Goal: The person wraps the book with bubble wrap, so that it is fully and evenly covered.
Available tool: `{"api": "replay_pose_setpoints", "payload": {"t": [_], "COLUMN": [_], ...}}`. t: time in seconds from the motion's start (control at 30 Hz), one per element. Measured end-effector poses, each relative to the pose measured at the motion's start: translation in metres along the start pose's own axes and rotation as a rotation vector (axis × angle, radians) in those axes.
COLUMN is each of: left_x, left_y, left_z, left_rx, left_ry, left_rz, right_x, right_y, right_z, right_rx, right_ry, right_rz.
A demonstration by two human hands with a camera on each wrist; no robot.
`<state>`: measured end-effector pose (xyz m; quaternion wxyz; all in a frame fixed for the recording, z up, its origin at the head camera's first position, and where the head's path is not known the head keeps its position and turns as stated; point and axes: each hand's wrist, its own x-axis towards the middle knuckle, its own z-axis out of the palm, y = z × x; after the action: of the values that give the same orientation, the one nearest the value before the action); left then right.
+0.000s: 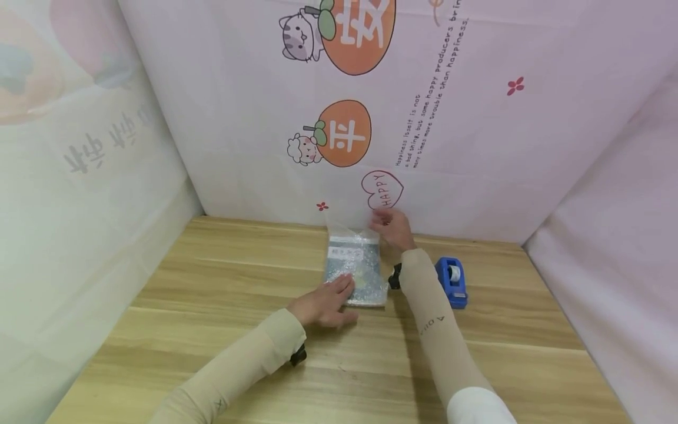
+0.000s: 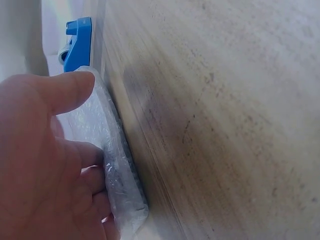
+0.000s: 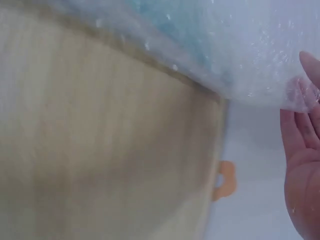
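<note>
**A:** What is in the bubble-wrap bag (image 1: pixel 356 271)?

**B:** Something flat and bluish-grey shows through the wrap, with a white label near the far end. What it is I cannot tell. The bag lies flat on the tabletop (image 1: pixel 212 330), close to the back wall, and its clear open flap stands up at the far end.

**A:** Where are your hands against the bag?

**B:** Your left hand (image 1: pixel 324 304) rests on the bag's near left corner. In the left wrist view its fingers (image 2: pixel 87 162) curl over the bag's edge (image 2: pixel 112 165) and the thumb lies on top, so they clamp that corner. Your right hand (image 1: pixel 393 228) is at the bag's far right corner, by the flap. In the right wrist view its fingers (image 3: pixel 302 130) lie fairly straight and apart, with the fingertips touching the wrap's edge (image 3: pixel 260 55).

**A:** Anything else near the bag?

**B:** A blue tape dispenser (image 1: pixel 452 281) stands to the right of the bag, just beyond your right forearm.
</note>
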<state>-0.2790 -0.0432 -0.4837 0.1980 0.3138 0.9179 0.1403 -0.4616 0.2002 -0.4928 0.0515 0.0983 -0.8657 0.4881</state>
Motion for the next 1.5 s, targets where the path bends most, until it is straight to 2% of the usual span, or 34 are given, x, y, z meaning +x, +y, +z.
{"api": "replay_pose_setpoints", "payload": {"t": [0.07,0.23,0.37,0.47,0.53,0.67,0.93,1.27,1.5], "left_x": [0.0,-0.001,-0.001,-0.002,-0.003,-0.003,-0.002,-0.003,-0.001], "left_y": [0.0,0.0,0.0,0.001,0.002,0.003,0.001,0.002,0.003], "left_z": [0.001,0.002,0.001,0.0,0.0,0.0,0.001,-0.001,-0.003], "left_rx": [0.002,0.012,0.021,0.022,0.015,0.005,0.011,0.017,0.017], "left_ry": [-0.002,0.004,0.013,0.016,0.014,0.01,0.01,-0.003,-0.016], "left_rz": [-0.001,-0.005,-0.003,0.006,0.014,0.019,0.002,-0.001,-0.008], "right_x": [0.002,0.005,0.003,0.001,0.0,-0.002,-0.012,-0.042,-0.06], "right_y": [-0.008,-0.038,-0.059,-0.067,-0.068,-0.07,-0.076,-0.076,-0.069], "right_z": [-0.001,0.004,0.011,0.015,0.017,0.016,0.005,0.003,0.006], "right_rx": [-0.082,-0.376,-0.558,-0.632,-0.655,-0.625,-0.579,-0.59,-0.585], "right_ry": [-0.044,-0.152,-0.157,-0.135,-0.123,-0.118,-0.132,-0.231,-0.267], "right_rz": [-0.064,-0.232,-0.324,-0.364,-0.384,-0.413,-0.529,-0.542,-0.569]}}
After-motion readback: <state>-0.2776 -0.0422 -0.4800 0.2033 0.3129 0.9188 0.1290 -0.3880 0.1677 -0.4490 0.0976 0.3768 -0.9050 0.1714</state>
